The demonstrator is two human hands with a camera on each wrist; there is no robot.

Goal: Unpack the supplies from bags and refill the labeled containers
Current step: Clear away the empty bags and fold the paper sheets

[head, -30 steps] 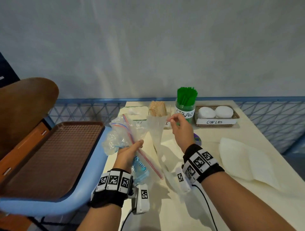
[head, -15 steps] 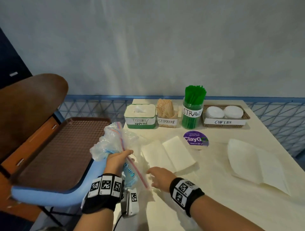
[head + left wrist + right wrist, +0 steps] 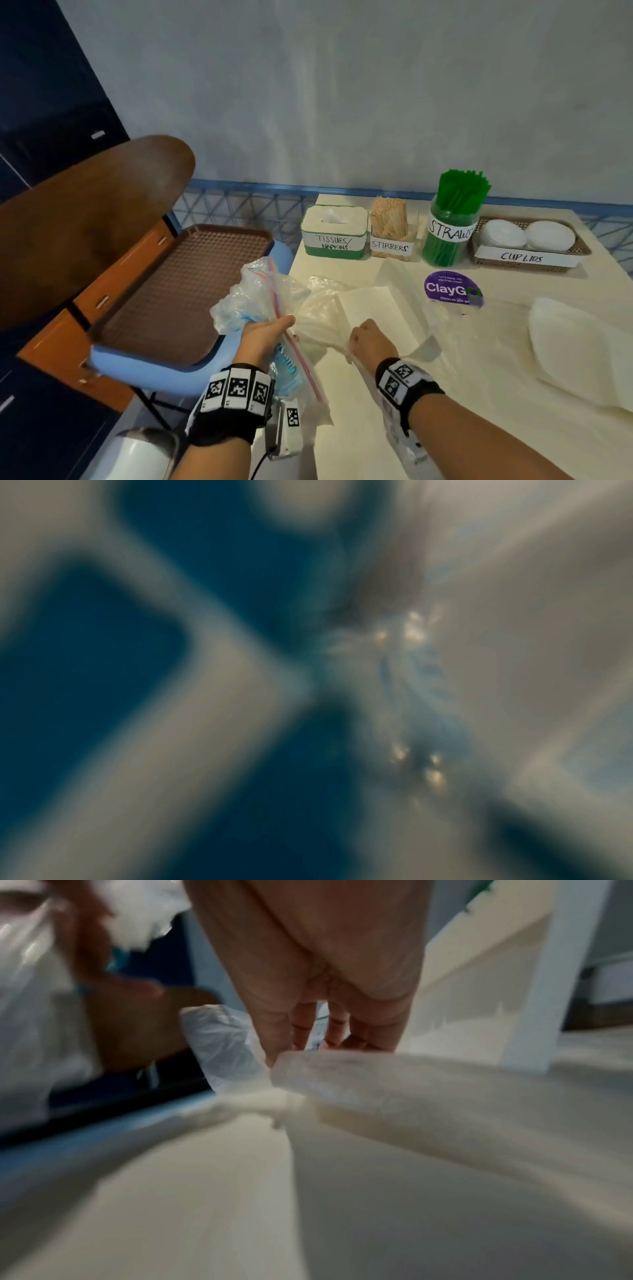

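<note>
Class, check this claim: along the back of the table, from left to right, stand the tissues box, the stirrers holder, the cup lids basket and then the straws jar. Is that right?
Not quite. The last two are swapped: in the head view, the straws jar stands third, right of the stirrers holder, and the cup lids basket comes last. The tissues box is indeed first.

**Supplies, bags & containers – status**

Crumpled clear zip bags, red/blue seal strips, bunched off table's left edge. Clear bag w/ white napkin stack lies flat on table, near front. Back row, L to R: green tissue box "TISSUES/NAPKINS"; stirrer holder full, upright; straw jar, green straws upright; lid basket w/ 2 white lids.
</note>
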